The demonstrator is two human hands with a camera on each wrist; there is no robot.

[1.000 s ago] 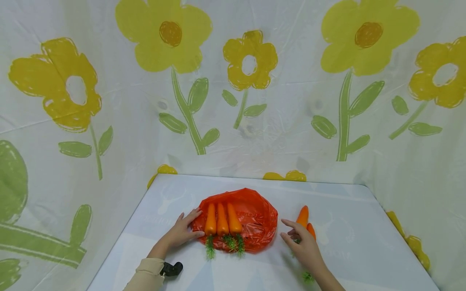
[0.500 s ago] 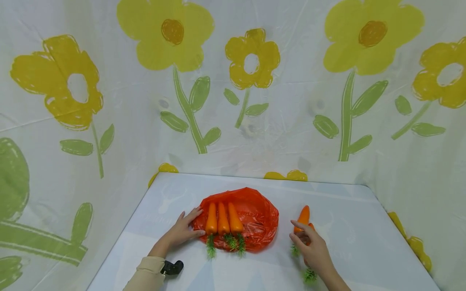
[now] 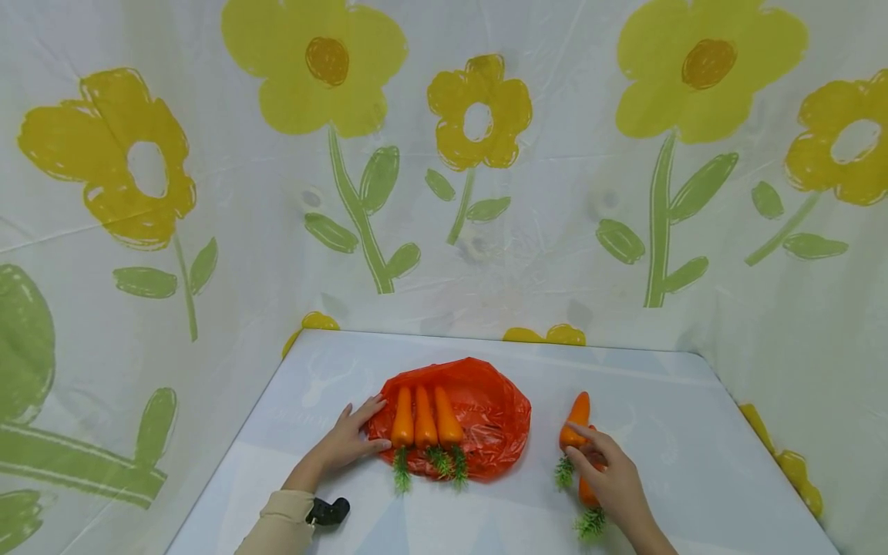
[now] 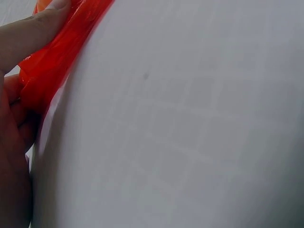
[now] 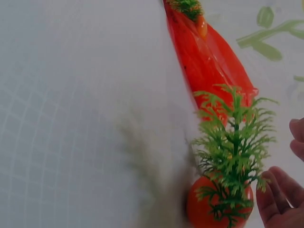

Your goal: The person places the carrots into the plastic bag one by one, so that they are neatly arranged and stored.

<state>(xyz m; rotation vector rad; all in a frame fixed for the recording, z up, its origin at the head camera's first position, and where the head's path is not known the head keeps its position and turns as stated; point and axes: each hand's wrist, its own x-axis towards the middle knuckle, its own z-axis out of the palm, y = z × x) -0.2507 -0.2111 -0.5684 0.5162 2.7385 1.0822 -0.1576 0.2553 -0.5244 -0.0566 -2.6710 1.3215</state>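
Observation:
Three orange toy carrots (image 3: 425, 420) with green leafy tops lie side by side on a red plastic bag (image 3: 492, 424), its left part beneath them. My left hand (image 3: 347, 443) grips the bag's left edge; in the left wrist view the thumb (image 4: 35, 31) lies over the red plastic and bent fingers meet it lower down. To the right of the bag are two more carrots, a farther one (image 3: 575, 416) and a nearer one (image 3: 588, 492). My right hand (image 3: 613, 478) reaches over the nearer carrot, partly hiding it. Its thumb and fingertips are apart, without a visible grip.
The carrots and bag lie on a pale patterned table (image 3: 694, 478). A white flower-printed curtain (image 3: 555, 270) stands behind the table and along its sides. A black device (image 3: 328, 512) is strapped at my left wrist, by a beige sleeve (image 3: 280, 524).
My right hand has moved right and slightly down, from beside the bag to over the nearer loose carrot. My left hand, the bag and the three carrots on it stay in place.

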